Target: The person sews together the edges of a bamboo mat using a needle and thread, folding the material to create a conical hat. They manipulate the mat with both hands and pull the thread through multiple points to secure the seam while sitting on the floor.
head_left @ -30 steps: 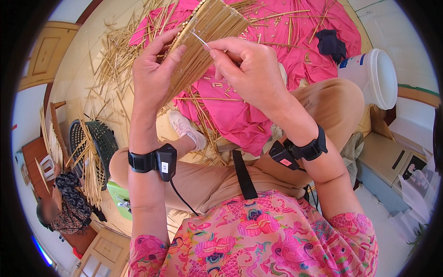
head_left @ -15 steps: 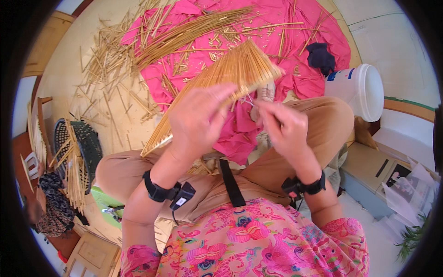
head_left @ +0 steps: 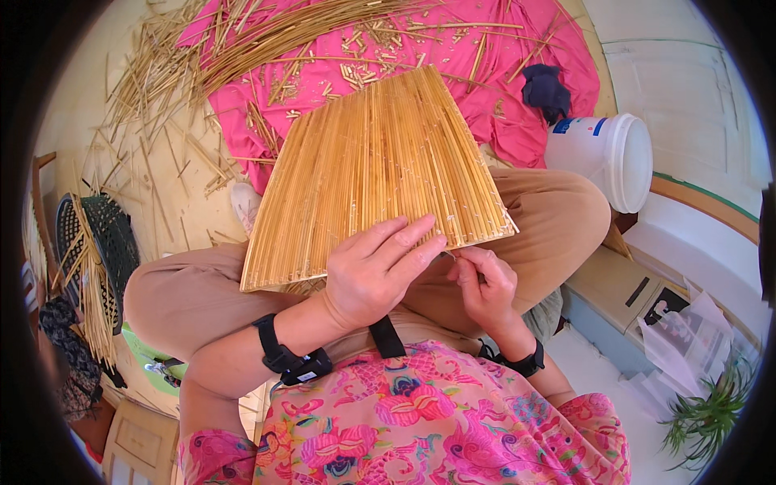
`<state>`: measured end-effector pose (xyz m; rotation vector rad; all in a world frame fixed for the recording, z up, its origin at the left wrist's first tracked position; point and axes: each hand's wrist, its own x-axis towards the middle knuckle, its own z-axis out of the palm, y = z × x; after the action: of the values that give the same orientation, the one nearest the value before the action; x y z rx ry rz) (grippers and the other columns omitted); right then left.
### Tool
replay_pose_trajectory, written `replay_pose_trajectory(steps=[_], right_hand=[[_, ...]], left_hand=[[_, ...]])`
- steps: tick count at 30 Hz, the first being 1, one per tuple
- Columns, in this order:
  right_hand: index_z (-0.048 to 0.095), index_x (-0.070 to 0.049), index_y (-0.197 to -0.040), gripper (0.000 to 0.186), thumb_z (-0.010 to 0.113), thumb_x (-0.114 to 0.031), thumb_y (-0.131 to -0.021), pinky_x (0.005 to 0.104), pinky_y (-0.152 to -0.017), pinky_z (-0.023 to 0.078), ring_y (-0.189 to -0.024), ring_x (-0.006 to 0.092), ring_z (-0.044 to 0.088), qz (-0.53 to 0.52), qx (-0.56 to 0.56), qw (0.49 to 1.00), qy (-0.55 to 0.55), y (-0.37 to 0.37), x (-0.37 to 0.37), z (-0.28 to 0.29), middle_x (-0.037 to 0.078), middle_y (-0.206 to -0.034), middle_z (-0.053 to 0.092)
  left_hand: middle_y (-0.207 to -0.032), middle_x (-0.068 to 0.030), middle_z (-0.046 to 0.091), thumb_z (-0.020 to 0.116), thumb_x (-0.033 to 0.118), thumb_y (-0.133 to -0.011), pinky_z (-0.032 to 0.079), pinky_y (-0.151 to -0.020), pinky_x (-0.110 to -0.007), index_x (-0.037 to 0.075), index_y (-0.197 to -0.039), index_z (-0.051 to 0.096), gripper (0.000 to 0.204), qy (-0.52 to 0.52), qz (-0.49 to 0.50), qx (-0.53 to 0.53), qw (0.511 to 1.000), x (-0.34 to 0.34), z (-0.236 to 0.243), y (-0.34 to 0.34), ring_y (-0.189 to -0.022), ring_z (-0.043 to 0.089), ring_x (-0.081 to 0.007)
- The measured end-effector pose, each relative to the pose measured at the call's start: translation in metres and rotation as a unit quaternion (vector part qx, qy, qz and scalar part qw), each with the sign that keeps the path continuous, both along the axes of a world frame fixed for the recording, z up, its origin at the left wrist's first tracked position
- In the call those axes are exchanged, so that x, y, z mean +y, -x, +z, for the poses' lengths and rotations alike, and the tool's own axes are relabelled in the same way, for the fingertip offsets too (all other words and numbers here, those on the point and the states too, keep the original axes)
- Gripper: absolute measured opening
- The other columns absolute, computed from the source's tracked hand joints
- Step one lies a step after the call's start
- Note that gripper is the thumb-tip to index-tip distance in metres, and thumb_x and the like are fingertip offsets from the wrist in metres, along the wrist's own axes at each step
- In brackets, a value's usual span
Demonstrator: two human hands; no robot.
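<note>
A fan-shaped panel of golden straw stalks [head_left: 364, 162], laid side by side, slopes across my lap with its wider edge toward me. My left hand [head_left: 376, 271] holds that near edge, its fingers stretched over the top face and its thumb hidden. Just right of it, under the panel's near right corner, my right hand [head_left: 485, 283] is closed in a pinch. A thin pale bit shows between the two hands, too small to name. Both wrists wear black straps.
A pink cloth [head_left: 541, 36] spreads beyond the panel, bearing long straw stalks [head_left: 283, 40] and short cut pieces. A white bucket [head_left: 594, 158] lies tipped at right, near a dark cloth [head_left: 546, 91]. At left stands a dark basket [head_left: 113, 234] with straw; a plant [head_left: 711, 416] is lower right.
The panel has swung from steeply tilted to lying flatter over my lap, its broad face now showing. Both hands have come lower, and the left fingers now rest over the panel's near edge.
</note>
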<state>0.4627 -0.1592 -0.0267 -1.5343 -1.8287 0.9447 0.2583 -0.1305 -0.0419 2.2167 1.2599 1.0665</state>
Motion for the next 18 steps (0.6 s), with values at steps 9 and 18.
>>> replay_pose_trajectory(steps=[9,18], right_hand=[[0.062,-0.001,-0.096,0.01,0.059,0.002,-0.087,0.0267,-0.053,0.048,-0.057,0.0161,0.062,0.002,0.008,1.0,0.018,-0.002,-0.001,-0.005,0.007,-0.066,0.062],[0.063,-0.001,-0.098,0.012,0.059,0.004,-0.087,0.0256,-0.052,0.047,-0.057,0.0138,0.061,-0.017,0.031,0.999,0.034,0.001,0.0,-0.002,0.006,-0.065,0.061]], left_hand=[[-0.109,-0.0058,0.066,0.059,0.016,-0.075,0.054,-0.068,-0.03,0.012,-0.107,0.067,0.033,0.009,-0.015,0.021,1.0,0.001,0.004,0.001,-0.087,0.065,-0.0219],[-0.105,-0.0071,0.067,0.066,0.006,-0.069,0.055,-0.072,-0.032,0.011,-0.106,0.069,0.037,0.046,-0.003,-0.018,0.999,0.007,0.013,-0.001,-0.085,0.065,-0.024]])
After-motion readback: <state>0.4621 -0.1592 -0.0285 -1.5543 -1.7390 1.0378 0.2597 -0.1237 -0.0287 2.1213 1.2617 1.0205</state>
